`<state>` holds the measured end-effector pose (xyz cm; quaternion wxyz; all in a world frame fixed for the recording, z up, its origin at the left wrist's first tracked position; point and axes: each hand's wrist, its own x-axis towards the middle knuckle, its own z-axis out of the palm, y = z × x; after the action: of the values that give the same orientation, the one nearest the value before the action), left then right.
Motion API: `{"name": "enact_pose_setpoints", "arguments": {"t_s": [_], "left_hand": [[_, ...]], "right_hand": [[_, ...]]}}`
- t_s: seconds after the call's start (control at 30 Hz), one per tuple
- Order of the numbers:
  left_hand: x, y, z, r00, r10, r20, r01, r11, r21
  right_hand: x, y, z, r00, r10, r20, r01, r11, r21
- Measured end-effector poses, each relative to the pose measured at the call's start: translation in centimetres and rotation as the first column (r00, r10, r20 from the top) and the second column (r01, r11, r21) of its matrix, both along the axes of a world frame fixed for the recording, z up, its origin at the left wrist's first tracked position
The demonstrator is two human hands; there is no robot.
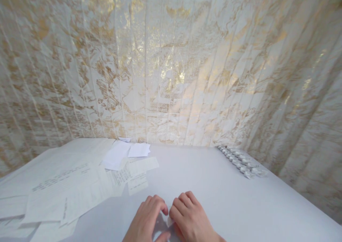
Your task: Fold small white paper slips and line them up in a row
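Observation:
My left hand (148,215) is over the white table near its front edge, its fingers curved and its thumb spread away from the index finger. Close beside it, my right hand (190,215) has its fingers curled inward, knuckles up. A small white piece, apparently paper (170,221), shows at the right hand's thumb side, pinched there and mostly hidden by the fingers. The left index fingertip is very near this piece; whether it touches cannot be made out.
Printed paper sheets (61,188) overlap across the table's left side, with smaller blank slips (139,150) and a torn printed piece (137,183) beside them. Rows of small crumpled white-grey things (242,162) lie at the right back. A gold-patterned curtain (171,64) hangs behind the table (187,167).

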<state>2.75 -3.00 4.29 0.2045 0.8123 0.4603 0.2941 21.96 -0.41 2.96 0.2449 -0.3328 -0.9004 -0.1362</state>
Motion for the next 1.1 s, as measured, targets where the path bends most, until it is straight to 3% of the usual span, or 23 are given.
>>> {"name": "enact_pose_setpoints", "arguments": {"t_s": [0.1, 0.2, 0.33, 0.5, 0.7, 1.1], "left_hand": [[0.2, 0.4, 0.3, 0.983, -0.005, -0.185, 0.001, 1.0, -0.017], [0.0, 0.8, 0.3, 0.958, -0.044, -0.284, 0.048, 0.999, 0.008], [-0.6, 1.0, -0.2, 0.95, -0.097, -0.296, 0.14, 0.982, 0.128], [-0.5, 0.8, -0.4, 0.966, -0.034, -0.254, 0.073, 0.987, 0.146], [0.1, 0.9, -0.5, 0.979, 0.068, -0.191, -0.034, 0.984, 0.177], [0.2, 1.1, -0.4, 0.977, 0.075, -0.202, -0.038, 0.982, 0.183]], "right_hand": [[-0.4, 0.1, -0.8, 0.999, -0.019, 0.043, 0.021, 0.999, -0.038], [-0.3, -0.1, -0.6, 1.0, -0.022, 0.007, 0.023, 0.972, -0.232], [1.0, -0.5, 0.9, 0.99, -0.097, -0.101, 0.033, 0.862, -0.506], [1.6, -0.3, 2.5, 0.952, -0.218, -0.216, 0.026, 0.758, -0.652], [0.7, 0.2, 2.7, 0.909, -0.326, -0.26, 0.055, 0.711, -0.701], [0.5, 0.3, 2.5, 0.911, -0.335, -0.24, 0.077, 0.71, -0.7]]}}
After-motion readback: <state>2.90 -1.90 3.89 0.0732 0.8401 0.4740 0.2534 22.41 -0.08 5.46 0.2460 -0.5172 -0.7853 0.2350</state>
